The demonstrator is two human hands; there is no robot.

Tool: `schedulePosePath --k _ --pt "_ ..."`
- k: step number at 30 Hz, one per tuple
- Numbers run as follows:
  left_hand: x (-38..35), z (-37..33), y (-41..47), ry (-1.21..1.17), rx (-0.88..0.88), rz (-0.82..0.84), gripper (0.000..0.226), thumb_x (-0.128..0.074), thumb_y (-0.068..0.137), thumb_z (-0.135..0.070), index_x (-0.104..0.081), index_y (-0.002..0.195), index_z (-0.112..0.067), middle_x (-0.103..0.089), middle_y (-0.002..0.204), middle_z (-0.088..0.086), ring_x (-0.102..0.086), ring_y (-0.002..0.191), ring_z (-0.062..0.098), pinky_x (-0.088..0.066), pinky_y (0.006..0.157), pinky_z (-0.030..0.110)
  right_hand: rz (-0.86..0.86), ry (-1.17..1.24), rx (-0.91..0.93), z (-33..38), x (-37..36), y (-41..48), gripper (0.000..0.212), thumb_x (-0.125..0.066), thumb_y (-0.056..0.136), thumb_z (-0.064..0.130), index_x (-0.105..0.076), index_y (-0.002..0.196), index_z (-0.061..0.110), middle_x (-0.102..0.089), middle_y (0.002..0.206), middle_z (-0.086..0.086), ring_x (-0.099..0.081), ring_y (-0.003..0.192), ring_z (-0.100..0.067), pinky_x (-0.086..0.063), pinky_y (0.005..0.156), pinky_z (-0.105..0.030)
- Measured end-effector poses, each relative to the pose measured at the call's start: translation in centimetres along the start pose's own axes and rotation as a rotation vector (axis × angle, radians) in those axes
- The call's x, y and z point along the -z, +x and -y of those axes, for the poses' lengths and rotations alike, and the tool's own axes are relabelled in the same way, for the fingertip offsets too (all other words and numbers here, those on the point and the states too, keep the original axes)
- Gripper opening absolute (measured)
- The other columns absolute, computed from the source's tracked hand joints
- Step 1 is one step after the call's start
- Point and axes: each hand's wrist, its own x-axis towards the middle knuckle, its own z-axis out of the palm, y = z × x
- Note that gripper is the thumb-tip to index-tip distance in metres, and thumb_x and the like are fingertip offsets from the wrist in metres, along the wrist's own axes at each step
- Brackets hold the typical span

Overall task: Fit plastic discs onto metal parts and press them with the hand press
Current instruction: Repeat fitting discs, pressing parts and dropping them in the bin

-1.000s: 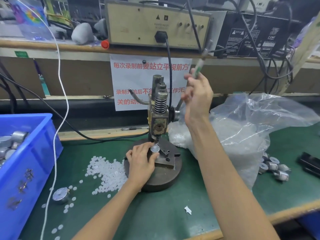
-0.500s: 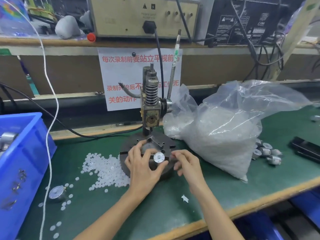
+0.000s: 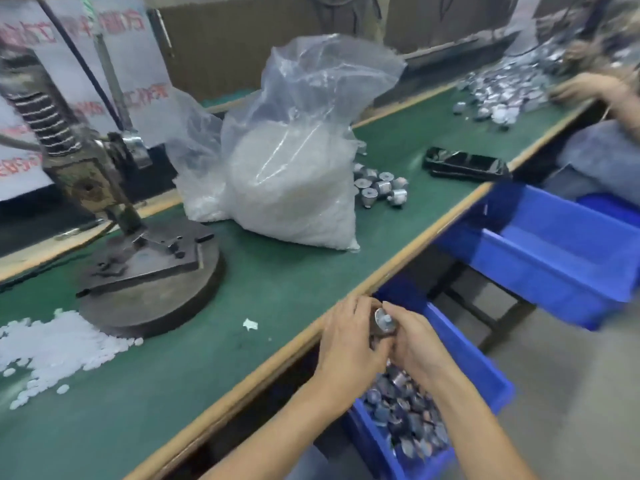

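Two hands are together just past the front edge of the green bench [image 3: 277, 289], both closed on one metal part [image 3: 382, 322]. The left hand [image 3: 349, 341] wraps its fingers round the part from the left. The right hand [image 3: 415, 344] grips it from the right, and the part's flat round face shows between them. The part is held above a blue bin [image 3: 485, 368] that sits below bench level and holds a heap of metal parts [image 3: 405, 417]. The hand press [image 3: 104, 188] stands on the bench, well apart from the hands and to their left, on its round base [image 3: 156, 289]. Loose plastic discs [image 3: 59, 344] lie in a pile against the left side of the base. A clear bag [image 3: 291, 181] of white discs stands to the right of the press, with a small group of metal parts [image 3: 379, 190] just beside it. A white scrap [image 3: 250, 324] lies on the bench between the base and the hands. A second blue bin [image 3: 554, 258] sits farther right.
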Motion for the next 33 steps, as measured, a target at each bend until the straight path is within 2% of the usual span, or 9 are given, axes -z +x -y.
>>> schedulePosePath --k 3,7,9,14,17,20,23,27,33 --pt "-3.3 -0.4 0.9 0.125 -0.006 0.219 0.039 -0.057 0.084 -0.022 -0.046 0.121 -0.019 -0.051 0.119 -0.002 -0.048 0.112 0.02 -0.035 0.094 0.033 -0.21 -0.033 -0.105 -1.9 4.5 0.4 0.025 -0.047 0.096 0.017 -0.067 0.088 0.005 -0.069 0.072 -0.01 -0.063 0.057 -0.017 -0.047 0.049 -0.026" --pt "-4.9 0.4 1.9 0.11 0.067 0.277 0.028 -0.057 0.086 -0.021 -0.05 0.113 -0.02 -0.055 0.107 -0.003 -0.053 0.102 0.019 -0.039 0.085 0.031 -0.459 -0.093 -0.229 -4.9 8.7 2.7 0.017 -0.04 0.097 0.011 -0.056 0.09 0.007 -0.06 0.074 -0.009 -0.056 0.054 -0.021 -0.043 0.047 -0.023" --pt "-4.9 0.9 2.1 0.072 0.084 0.265 0.015 -0.058 0.085 -0.018 -0.051 0.096 -0.025 -0.057 0.087 -0.009 -0.056 0.088 0.016 -0.042 0.073 0.031 -0.536 -0.195 -0.22 -6.7 10.4 3.8 0.016 -0.04 0.097 0.011 -0.055 0.099 0.006 -0.052 0.08 -0.008 -0.051 0.068 -0.024 -0.043 0.057 -0.027" --pt "-3.6 1.6 2.0 0.023 0.064 0.142 0.032 -0.059 0.082 -0.011 -0.037 0.064 -0.027 -0.049 0.056 -0.01 -0.045 0.055 0.007 -0.036 0.053 0.026 -0.608 -0.386 -0.195 -8.6 12.2 4.7 0.021 -0.047 0.097 0.019 -0.065 0.1 0.009 -0.059 0.085 -0.005 -0.055 0.08 -0.021 -0.048 0.086 -0.039" --pt "-2.5 1.8 2.2 -0.057 0.029 0.076 0.04 -0.062 0.082 -0.006 -0.035 0.059 -0.025 -0.04 0.047 -0.009 -0.039 0.048 0.009 -0.032 0.048 0.018 -0.653 -0.414 -0.156 -8.6 12.1 4.6 0.029 -0.05 0.096 0.018 -0.062 0.104 -0.007 -0.055 0.077 -0.02 -0.055 0.076 -0.028 -0.047 0.079 -0.043" --pt "-1.5 1.7 2.0 -0.087 -0.024 0.052 0.041 -0.063 0.081 -0.004 -0.035 0.058 -0.024 -0.039 0.046 -0.009 -0.041 0.049 0.007 -0.033 0.049 0.014 -0.659 -0.404 -0.099 -7.6 11.7 3.9 0.018 -0.051 0.095 0.016 -0.066 0.089 0.008 -0.059 0.078 -0.004 -0.058 0.087 -0.025 -0.045 0.08 -0.038" --pt "-0.3 1.9 1.9 -0.093 -0.033 0.026 0.043 -0.064 0.079 -0.004 -0.035 0.056 -0.027 -0.047 0.048 -0.014 -0.044 0.049 0.005 -0.032 0.049 0.013 -0.638 -0.388 0.021 -5.4 10.2 3.4 0.017 -0.052 0.093 0.016 -0.066 0.085 0.013 -0.064 0.085 -0.002 -0.06 0.085 -0.021 -0.048 0.079 -0.039" --pt "2.4 2.4 2.0 -0.052 -0.017 -0.01 0.045 -0.064 0.078 -0.005 -0.033 0.055 -0.028 -0.041 0.048 -0.011 -0.041 0.051 0.007 -0.031 0.05 0.02 -0.504 -0.365 0.255 -0.7 5.6 2.8 0.023 -0.05 0.093 0.01 -0.067 0.081 0.019 -0.065 0.074 0.002 -0.054 0.06 -0.01 -0.042 0.056 -0.023" --pt "11.5 4.1 0.3 0.097 -0.024 -0.111 0.043 -0.062 0.076 -0.006 -0.031 0.056 -0.027 -0.043 0.049 -0.01 -0.039 0.05 0.008 -0.032 0.051 0.027 -0.015 -0.417 0.5 4.6 -6.9 2.5 0.025 -0.05 0.094 0.005 -0.065 0.078 0.016 -0.059 0.06 0.004 -0.047 0.046 -0.005 -0.036 0.047 -0.014"
